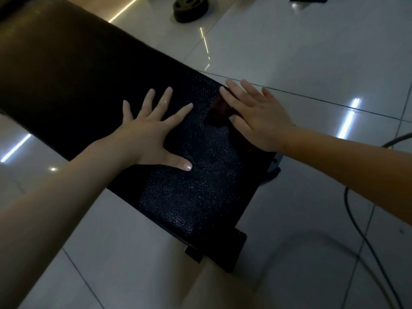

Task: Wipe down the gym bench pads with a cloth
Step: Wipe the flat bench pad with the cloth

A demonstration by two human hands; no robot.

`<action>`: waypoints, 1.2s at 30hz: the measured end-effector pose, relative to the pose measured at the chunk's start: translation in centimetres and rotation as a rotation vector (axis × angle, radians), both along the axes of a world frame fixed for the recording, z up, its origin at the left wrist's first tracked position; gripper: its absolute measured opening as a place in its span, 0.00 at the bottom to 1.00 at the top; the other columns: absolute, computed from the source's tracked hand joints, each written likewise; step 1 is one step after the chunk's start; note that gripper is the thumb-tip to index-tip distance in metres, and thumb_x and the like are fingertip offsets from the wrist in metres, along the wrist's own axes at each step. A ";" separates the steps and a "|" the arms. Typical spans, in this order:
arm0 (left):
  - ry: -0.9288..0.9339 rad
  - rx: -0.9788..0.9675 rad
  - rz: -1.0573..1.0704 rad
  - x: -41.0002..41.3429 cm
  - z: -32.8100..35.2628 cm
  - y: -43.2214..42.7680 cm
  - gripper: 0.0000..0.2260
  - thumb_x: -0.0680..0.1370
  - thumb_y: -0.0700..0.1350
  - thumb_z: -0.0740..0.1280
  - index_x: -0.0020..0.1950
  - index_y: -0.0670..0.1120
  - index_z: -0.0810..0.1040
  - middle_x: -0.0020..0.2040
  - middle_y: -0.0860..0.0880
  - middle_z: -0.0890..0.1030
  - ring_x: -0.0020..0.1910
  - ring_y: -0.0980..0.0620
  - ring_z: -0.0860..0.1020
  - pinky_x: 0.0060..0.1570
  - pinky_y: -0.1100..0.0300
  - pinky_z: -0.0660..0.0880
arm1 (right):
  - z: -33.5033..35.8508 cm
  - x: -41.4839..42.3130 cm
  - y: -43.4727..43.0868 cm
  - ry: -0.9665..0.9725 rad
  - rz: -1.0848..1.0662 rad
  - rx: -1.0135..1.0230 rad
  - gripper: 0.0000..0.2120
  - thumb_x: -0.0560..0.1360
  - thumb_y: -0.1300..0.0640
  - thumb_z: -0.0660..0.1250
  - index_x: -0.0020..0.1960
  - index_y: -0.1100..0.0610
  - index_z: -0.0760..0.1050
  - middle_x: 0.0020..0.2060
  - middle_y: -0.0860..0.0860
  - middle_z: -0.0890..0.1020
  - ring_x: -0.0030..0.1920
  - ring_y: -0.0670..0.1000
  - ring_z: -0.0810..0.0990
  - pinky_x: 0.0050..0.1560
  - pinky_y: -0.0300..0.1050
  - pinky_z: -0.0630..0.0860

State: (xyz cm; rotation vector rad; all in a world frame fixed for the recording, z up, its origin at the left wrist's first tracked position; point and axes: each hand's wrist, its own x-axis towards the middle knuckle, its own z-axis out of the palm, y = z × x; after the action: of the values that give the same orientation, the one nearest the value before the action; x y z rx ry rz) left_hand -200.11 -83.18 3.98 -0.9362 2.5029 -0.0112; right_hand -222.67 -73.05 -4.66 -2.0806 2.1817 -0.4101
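Observation:
A long black padded gym bench [73, 70] runs from the upper left to the lower middle, its near end textured and glinting. My left hand [153, 134] lies flat on the pad with its fingers spread, holding nothing. My right hand [256, 117] presses flat on a dark reddish cloth [219, 111] near the pad's right edge. Only a small part of the cloth shows beside the palm; the rest is hidden under the hand.
Glossy white floor tiles [312, 52] surround the bench. A stack of dark weight plates [190, 7] sits on the floor at the top. A dark cable [356, 221] curves across the floor on the right. The bench's black frame foot [225, 253] sticks out below the pad.

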 end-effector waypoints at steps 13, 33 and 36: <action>-0.059 0.025 0.017 -1.7 1.5 -1.1 0.52 0.62 0.74 0.66 0.73 0.68 0.34 0.76 0.50 0.27 0.74 0.42 0.29 0.69 0.31 0.36 | -2.4 7.6 9.3 0.070 0.298 -0.181 0.28 0.79 0.48 0.52 0.78 0.56 0.58 0.77 0.52 0.57 0.78 0.55 0.53 0.75 0.58 0.50; -0.057 -0.064 -0.029 -1.5 0.2 -0.7 0.38 0.73 0.73 0.50 0.74 0.63 0.30 0.74 0.48 0.24 0.72 0.41 0.25 0.68 0.30 0.34 | -2.2 5.4 5.8 0.010 0.230 -0.334 0.26 0.78 0.49 0.53 0.75 0.55 0.63 0.76 0.52 0.62 0.76 0.53 0.59 0.74 0.59 0.56; -0.060 -0.073 -0.010 -1.6 0.0 -0.6 0.38 0.73 0.73 0.49 0.74 0.64 0.29 0.73 0.48 0.24 0.72 0.41 0.25 0.68 0.30 0.34 | -2.2 4.9 4.8 -0.019 0.129 -0.336 0.26 0.79 0.49 0.53 0.76 0.53 0.62 0.76 0.52 0.63 0.76 0.53 0.59 0.74 0.58 0.55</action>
State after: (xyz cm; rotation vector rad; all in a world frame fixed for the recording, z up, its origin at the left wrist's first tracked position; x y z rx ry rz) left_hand -201.69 -83.82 3.94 -0.9389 2.4658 -0.1333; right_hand -217.76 -68.22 -6.86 -2.3526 2.0700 -0.8289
